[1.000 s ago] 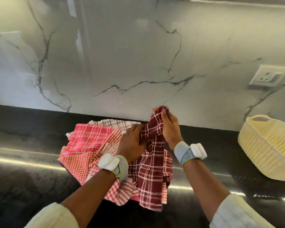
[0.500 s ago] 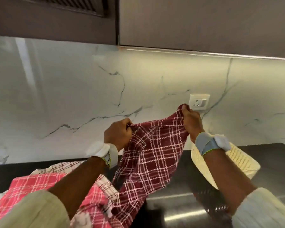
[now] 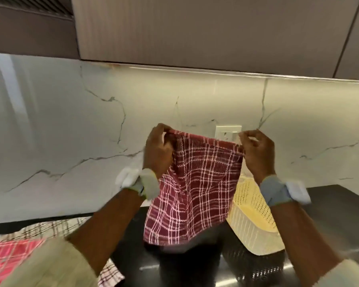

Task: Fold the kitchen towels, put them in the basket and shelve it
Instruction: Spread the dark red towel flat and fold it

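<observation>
Maroon towel [image 3: 197, 189] edge pinched by left hand [image 3: 158, 148], right hand [image 3: 257, 150].

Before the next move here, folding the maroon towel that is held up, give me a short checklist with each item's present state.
1. Left hand pinches a top corner of the maroon towel: ok.
2. Right hand pinches the other top corner: ok.
3. Towel hangs spread, without bunching: ok, only slight ripples.
4. Lower edge clear of the counter: ok, it hangs free.
5. Basket within reach, on the counter behind the towel: ok.
6. Basket empty: cannot tell, partly hidden.
</observation>
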`<state>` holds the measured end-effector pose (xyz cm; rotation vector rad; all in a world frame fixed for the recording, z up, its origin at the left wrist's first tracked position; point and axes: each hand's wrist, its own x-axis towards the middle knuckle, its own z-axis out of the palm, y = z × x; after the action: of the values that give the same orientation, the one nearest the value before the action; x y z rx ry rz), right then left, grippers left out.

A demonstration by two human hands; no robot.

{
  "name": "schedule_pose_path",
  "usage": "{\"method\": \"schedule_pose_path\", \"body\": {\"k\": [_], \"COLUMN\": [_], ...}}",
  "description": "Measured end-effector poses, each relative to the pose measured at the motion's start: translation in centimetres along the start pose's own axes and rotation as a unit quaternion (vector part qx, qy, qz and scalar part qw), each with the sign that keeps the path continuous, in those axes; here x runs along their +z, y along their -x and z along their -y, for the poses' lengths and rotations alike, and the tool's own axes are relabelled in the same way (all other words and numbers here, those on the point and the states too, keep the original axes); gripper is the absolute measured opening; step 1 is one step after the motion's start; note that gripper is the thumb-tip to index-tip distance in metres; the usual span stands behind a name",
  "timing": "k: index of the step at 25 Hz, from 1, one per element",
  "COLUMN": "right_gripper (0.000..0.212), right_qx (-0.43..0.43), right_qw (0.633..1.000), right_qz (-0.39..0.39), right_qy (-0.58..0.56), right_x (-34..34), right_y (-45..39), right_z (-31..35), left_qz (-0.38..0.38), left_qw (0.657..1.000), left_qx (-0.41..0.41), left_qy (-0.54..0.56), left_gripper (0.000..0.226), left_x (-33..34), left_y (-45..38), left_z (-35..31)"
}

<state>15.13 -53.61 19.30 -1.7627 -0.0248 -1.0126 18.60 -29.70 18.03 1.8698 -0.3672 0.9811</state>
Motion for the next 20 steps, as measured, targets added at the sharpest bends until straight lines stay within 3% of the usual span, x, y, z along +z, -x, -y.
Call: {"method": "schedule_pose_path", "body": {"k": [2,5,7,9,10,11,12,13,14,15,16,18,20], "right_gripper": [0.01,0.015,0.017,0.018,0.024,0.028,0.029,0.029,0.028,0.032,0.043,0.07,0.082], "right_qx": [0.007,0.161,0.27,0.295,0.276,0.228,0.166,0.098,0.052,0.043,0.054,0.037,0.015], "right_qw": [1.0,0.973,0.897,0.805,0.764,0.75,0.767,0.808,0.855,0.877,0.873,0.827,0.789], "right_qz": [0.008,0.15,0.299,0.412,0.43,0.402,0.355,0.318,0.303,0.333,0.385,0.469,0.5], "right_qy": [-0.017,0.075,0.181,0.307,0.394,0.473,0.508,0.486,0.417,0.344,0.296,0.309,0.356], "right_x": [-2.0,-4.6,-5.9,-6.6,-6.6,-6.3,-5.6,-4.4,-3.0,-1.6,-0.1,2.4,2.6], "right_y": [4.7,14.7,20.6,23.4,23.9,23.8,23.4,23.3,23.4,23.5,23.7,25.5,27.9], "right_z": [-2.6,-10.2,-15.6,-17.5,-17.5,-17.4,-16.7,-16.0,-15.2,-14.7,-14.7,-16.6,-18.7], "left_qz": [-0.034,0.07,0.193,0.263,0.272,0.269,0.254,0.224,0.18,0.137,0.101,0.093,0.123], "left_qw": [0.988,0.973,0.946,0.929,0.928,0.929,0.932,0.932,0.926,0.91,0.883,0.816,0.777], "left_qx": [0.09,-0.01,-0.073,-0.077,-0.084,-0.101,-0.131,-0.191,-0.275,-0.363,-0.447,-0.568,-0.597], "left_qy": [-0.124,-0.219,-0.252,-0.248,-0.239,-0.232,-0.225,-0.213,-0.185,-0.148,-0.096,0.049,0.156], "left_gripper": [0.015,0.027,0.028,0.028,0.029,0.03,0.033,0.037,0.043,0.049,0.055,0.067,0.081], "left_x": [-0.8,-2.3,-2.9,-3.1,-3.2,-3.1,-2.9,-2.5,-1.9,-1.5,-1.1,-0.2,0.1], "left_y": [5.6,17.7,25.4,29.6,30.6,30.9,30.9,31.0,30.8,30.3,29.6,28.2,27.2], "left_z": [2.5,9.3,13.1,14.8,14.9,14.5,14.0,13.7,13.4,12.7,12.0,11.5,10.7]}}
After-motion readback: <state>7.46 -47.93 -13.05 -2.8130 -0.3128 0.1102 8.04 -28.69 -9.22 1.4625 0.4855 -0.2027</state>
